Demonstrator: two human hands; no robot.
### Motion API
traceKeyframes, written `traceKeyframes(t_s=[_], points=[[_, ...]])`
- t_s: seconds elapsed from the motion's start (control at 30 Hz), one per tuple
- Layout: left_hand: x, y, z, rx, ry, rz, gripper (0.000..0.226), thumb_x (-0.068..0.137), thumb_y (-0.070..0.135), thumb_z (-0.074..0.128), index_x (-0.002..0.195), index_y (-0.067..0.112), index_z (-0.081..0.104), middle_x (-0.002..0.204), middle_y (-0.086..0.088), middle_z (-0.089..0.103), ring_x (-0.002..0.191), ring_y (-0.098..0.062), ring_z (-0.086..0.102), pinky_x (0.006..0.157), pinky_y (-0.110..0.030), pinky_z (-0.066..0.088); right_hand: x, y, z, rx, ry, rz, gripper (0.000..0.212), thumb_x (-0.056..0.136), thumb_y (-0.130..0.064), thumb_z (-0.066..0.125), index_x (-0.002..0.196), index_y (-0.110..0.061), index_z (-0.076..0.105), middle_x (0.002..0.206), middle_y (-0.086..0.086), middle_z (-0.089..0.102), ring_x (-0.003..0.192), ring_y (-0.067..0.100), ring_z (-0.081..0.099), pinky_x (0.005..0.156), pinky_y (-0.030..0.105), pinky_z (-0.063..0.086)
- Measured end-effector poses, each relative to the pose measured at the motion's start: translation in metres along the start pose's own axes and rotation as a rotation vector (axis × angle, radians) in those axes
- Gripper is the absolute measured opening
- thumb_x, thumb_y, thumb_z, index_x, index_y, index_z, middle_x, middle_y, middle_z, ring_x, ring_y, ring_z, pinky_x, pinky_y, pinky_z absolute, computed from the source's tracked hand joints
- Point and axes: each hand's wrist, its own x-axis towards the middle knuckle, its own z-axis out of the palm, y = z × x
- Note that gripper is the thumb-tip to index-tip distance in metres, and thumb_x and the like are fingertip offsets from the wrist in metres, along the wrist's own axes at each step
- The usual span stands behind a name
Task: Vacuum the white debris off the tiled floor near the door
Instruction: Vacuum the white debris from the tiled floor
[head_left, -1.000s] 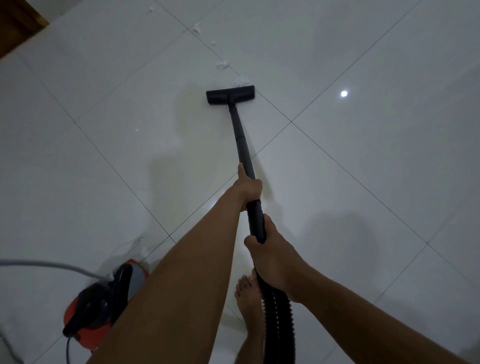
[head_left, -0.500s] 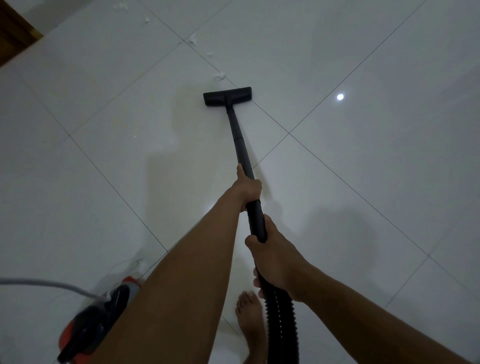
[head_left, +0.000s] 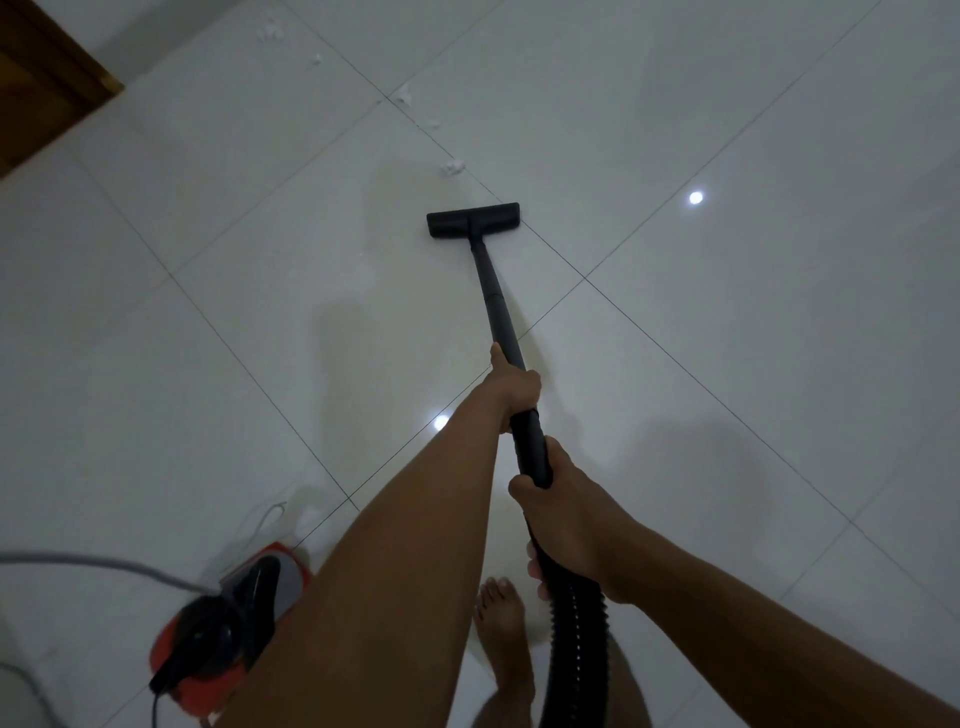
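Note:
A black vacuum wand (head_left: 494, 293) runs from my hands to its flat black floor head (head_left: 472, 220), which rests on the white tiled floor (head_left: 727, 364). My left hand (head_left: 513, 387) grips the wand higher up the tube. My right hand (head_left: 569, 525) grips it lower, where the ribbed black hose (head_left: 571, 644) begins. Small bits of white debris (head_left: 453, 169) lie just beyond the head along a grout line, with more white scraps (head_left: 402, 98) and another clump (head_left: 272, 32) farther toward the wooden door (head_left: 41, 88) at the top left.
The red and black vacuum body (head_left: 223, 629) sits on the floor at the lower left, with a grey power cord (head_left: 93, 564) trailing left. My bare foot (head_left: 504, 631) stands beside the hose. Ceiling light reflections (head_left: 695, 198) glint on the tiles.
The floor head has been drawn back toward me, away from the debris trail. One scrap that lay right at the head a second ago is gone. The view has tilted, showing more door and debris.

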Motion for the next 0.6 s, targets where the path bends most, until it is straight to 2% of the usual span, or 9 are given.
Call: traceKeyframes(t_s=[0.07,0.23,0.37,0.5,0.6], points=[[0.008,0.006,-0.002,-0.004,0.012,0.002,0.082,0.101,0.015,0.041,0.157,0.038,-0.014,0.134,-0.017,0.053,0.087,-0.023,0.057,0.082,-0.042,0.056,0.008,-0.006,-0.006,-0.014,-0.008,0.003,0.047,0.103,-0.029,0.047,0.145,-0.041,0.029,0.077,0.011,0.059,0.057,0.021,0.063,0.059,0.035,0.062],[0.033,0.030,-0.006,-0.013,0.037,0.006,0.085,0.101,0.015,0.041,0.156,0.039,-0.019,0.135,-0.017,0.052,0.092,-0.026,0.057,0.092,-0.046,0.056,0.030,-0.026,-0.027,-0.022,-0.042,-0.006,0.049,0.106,-0.025,0.046,0.150,-0.036,0.026,0.085,0.012,0.056,0.056,0.020,0.059,0.048,0.028,0.054],[0.049,0.053,-0.006,-0.050,0.052,0.016,0.084,0.100,0.011,0.042,0.157,0.038,-0.015,0.121,-0.015,0.054,0.084,-0.024,0.056,0.083,-0.043,0.057,0.046,-0.040,-0.044,-0.018,-0.049,-0.006,0.049,0.107,-0.026,0.045,0.149,-0.041,0.026,0.080,0.013,0.055,0.049,0.018,0.058,0.046,0.028,0.053],[0.064,0.067,-0.008,-0.078,0.059,0.003,0.086,0.101,0.013,0.042,0.155,0.042,-0.018,0.138,-0.021,0.051,0.085,-0.025,0.056,0.079,-0.042,0.056,0.057,-0.053,-0.058,-0.027,-0.070,-0.019,0.051,0.107,-0.026,0.045,0.150,-0.044,0.023,0.080,0.013,0.055,0.050,0.019,0.059,0.046,0.029,0.054],[0.073,0.076,-0.010,-0.083,0.076,0.003,0.086,0.100,0.014,0.042,0.155,0.043,-0.019,0.139,-0.022,0.051,0.086,-0.026,0.056,0.085,-0.044,0.058,0.065,-0.060,-0.066,-0.037,-0.086,-0.027,0.052,0.107,-0.026,0.045,0.150,-0.044,0.022,0.081,0.013,0.055,0.051,0.018,0.059,0.048,0.029,0.054]])
